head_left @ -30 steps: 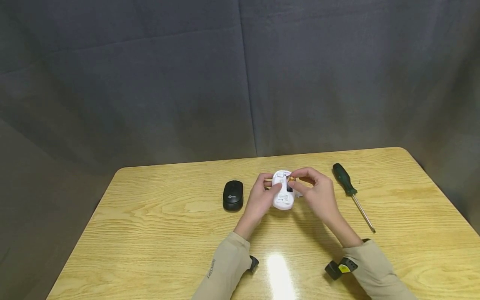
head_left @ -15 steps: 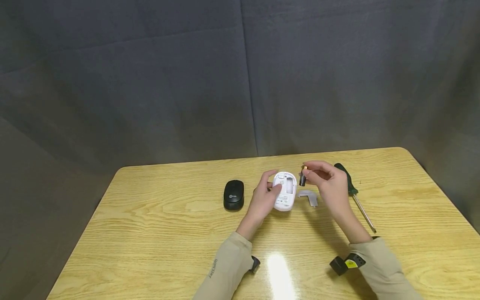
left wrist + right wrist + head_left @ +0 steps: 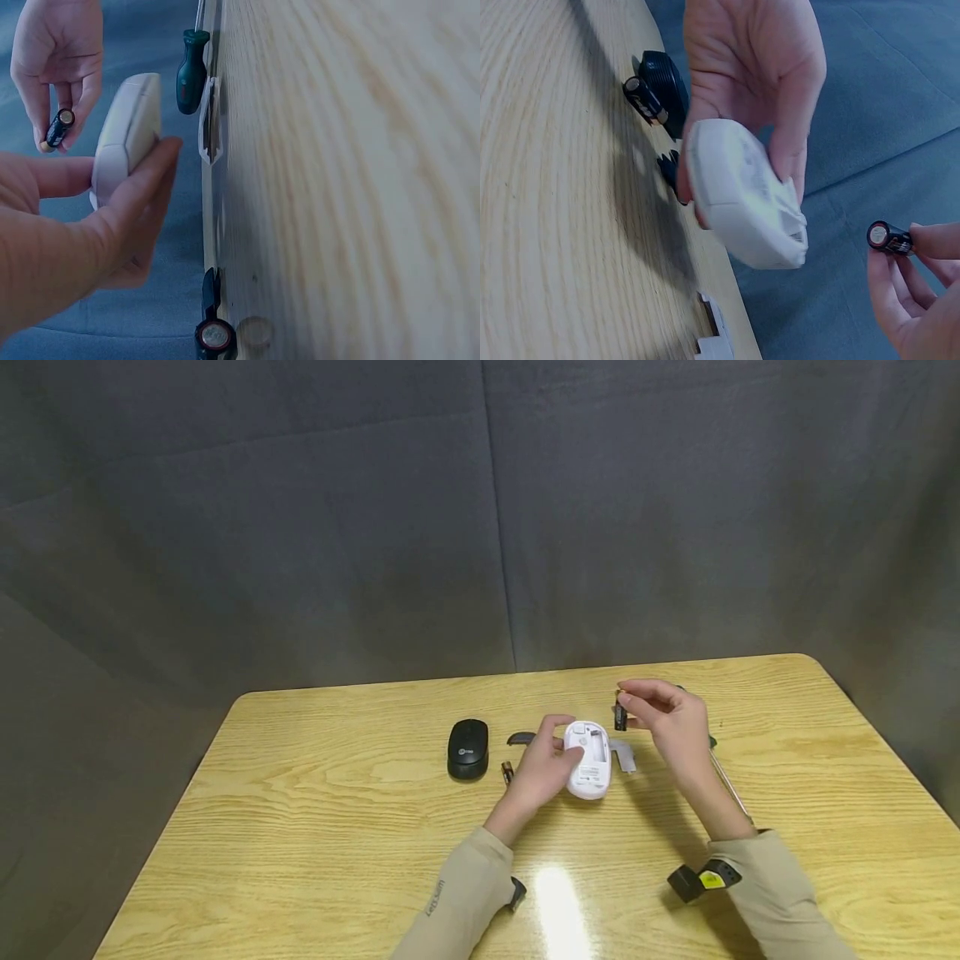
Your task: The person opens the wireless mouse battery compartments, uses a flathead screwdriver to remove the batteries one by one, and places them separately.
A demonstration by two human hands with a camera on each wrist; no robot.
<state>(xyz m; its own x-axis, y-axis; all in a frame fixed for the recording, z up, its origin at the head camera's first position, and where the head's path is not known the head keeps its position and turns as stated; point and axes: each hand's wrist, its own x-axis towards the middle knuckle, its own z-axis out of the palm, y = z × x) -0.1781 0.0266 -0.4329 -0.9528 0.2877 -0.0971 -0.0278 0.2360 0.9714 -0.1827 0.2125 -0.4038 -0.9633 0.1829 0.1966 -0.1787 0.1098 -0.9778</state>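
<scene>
My left hand (image 3: 545,768) grips a white computer mouse (image 3: 588,782), its underside facing up and its battery slot bare. To the right of it, my right hand (image 3: 667,720) pinches a black battery (image 3: 620,717) with a copper-coloured end between thumb and fingers, above the table. Under the mouse's right side lies a white battery cover (image 3: 623,756) on the wood. Beside the left hand rest a second battery (image 3: 507,772) and a dark curved cover (image 3: 521,738). In the right wrist view the white mouse (image 3: 739,199) is lifted off the tabletop.
A black mouse (image 3: 468,750) stands upright on the wooden table (image 3: 315,827), left of the hands. A green-handled screwdriver (image 3: 726,781) lies partly behind the right hand and forearm. Dark cloth (image 3: 337,527) hangs behind the table's far edge.
My right hand has drawn the battery out of the white mouse and moved it right. My left hand has shifted the mouse right and nearer, uncovering the dark cover and second battery.
</scene>
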